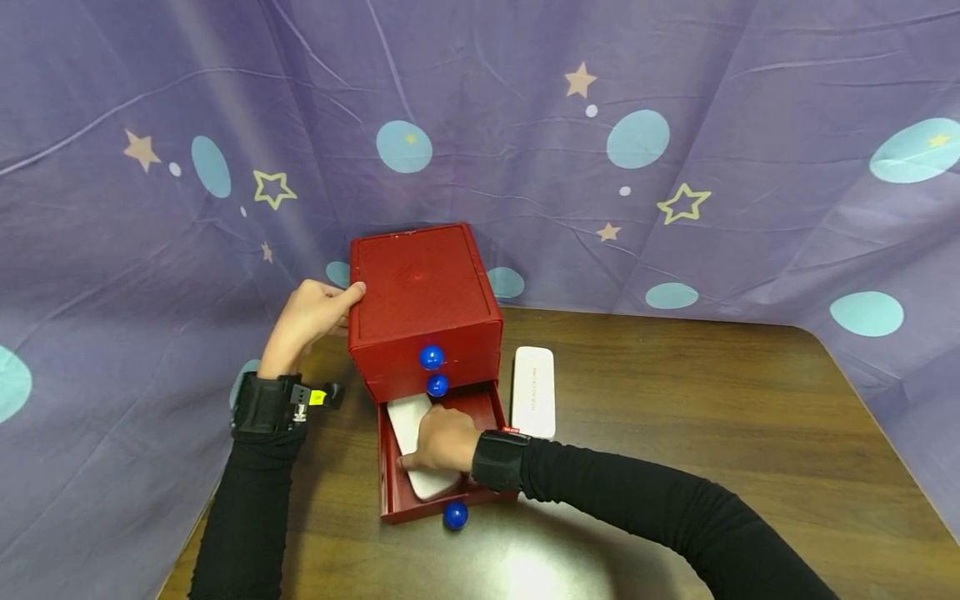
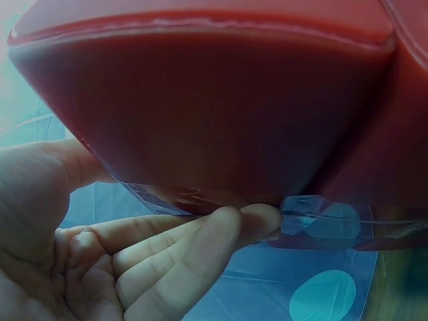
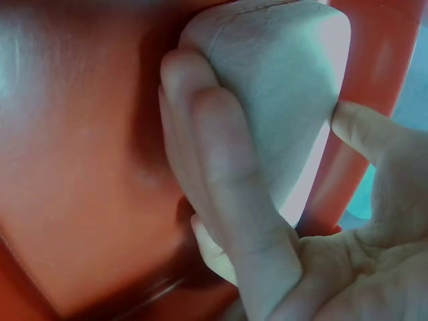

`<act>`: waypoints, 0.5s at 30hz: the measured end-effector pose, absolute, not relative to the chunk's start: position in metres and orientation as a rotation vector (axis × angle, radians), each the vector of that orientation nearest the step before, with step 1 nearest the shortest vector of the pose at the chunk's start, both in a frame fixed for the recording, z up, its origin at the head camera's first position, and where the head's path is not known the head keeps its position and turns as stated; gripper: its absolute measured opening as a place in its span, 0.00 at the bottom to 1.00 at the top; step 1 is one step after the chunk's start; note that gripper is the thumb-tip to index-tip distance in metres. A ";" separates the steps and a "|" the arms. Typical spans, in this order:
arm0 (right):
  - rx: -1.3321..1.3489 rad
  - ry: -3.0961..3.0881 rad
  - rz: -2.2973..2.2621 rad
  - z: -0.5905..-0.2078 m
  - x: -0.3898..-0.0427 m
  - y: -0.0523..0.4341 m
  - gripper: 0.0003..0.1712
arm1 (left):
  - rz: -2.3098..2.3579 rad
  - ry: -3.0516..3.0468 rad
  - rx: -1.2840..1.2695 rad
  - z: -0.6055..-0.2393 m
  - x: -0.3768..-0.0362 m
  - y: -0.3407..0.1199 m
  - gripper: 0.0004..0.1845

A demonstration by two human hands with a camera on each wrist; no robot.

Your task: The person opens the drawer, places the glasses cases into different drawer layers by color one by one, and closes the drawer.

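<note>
A red drawer box [image 1: 420, 287] with round blue knobs stands on the table, its lowest drawer [image 1: 387, 500] pulled out. At the box's left side is my left hand [image 1: 311, 321], with the thumb on the top edge. The left wrist view shows its fingers against another edge, so it grips the box's corner. Inside the pulled-out drawer, my right hand [image 1: 446, 442] holds a smooth white rounded case [image 1: 408, 421]. In the right wrist view, the thumb lies on one side of that case [image 3: 287, 87] and the fingers on the other. The hand covers part of it.
Right of the drawer box, a similar white case [image 1: 533, 392] with small lettering lies on the wooden table [image 1: 675, 417]. A purple curtain [image 1: 487, 108] with stars and dots hangs behind. A blue knob [image 1: 455, 515] juts from the drawer's front.
</note>
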State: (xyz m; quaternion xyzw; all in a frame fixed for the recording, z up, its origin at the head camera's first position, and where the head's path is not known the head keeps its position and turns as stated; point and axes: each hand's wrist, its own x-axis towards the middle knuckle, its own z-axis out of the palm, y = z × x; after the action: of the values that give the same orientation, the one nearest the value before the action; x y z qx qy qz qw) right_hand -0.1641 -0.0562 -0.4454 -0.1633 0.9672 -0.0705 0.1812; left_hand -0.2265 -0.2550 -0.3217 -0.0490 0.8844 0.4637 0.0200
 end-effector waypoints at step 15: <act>-0.519 2.668 -0.326 -0.438 -0.164 -0.050 0.31 | 1.376 2.770 -0.158 -0.322 -0.227 -0.256 0.27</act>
State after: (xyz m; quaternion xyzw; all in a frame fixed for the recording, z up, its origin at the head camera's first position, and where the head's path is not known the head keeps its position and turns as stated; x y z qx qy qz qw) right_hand -0.1645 -0.0500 -0.4381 -0.1858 0.9548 -0.1166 0.2008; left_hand -0.2270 -0.2556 -0.3217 -0.0510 0.8942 0.4441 0.0224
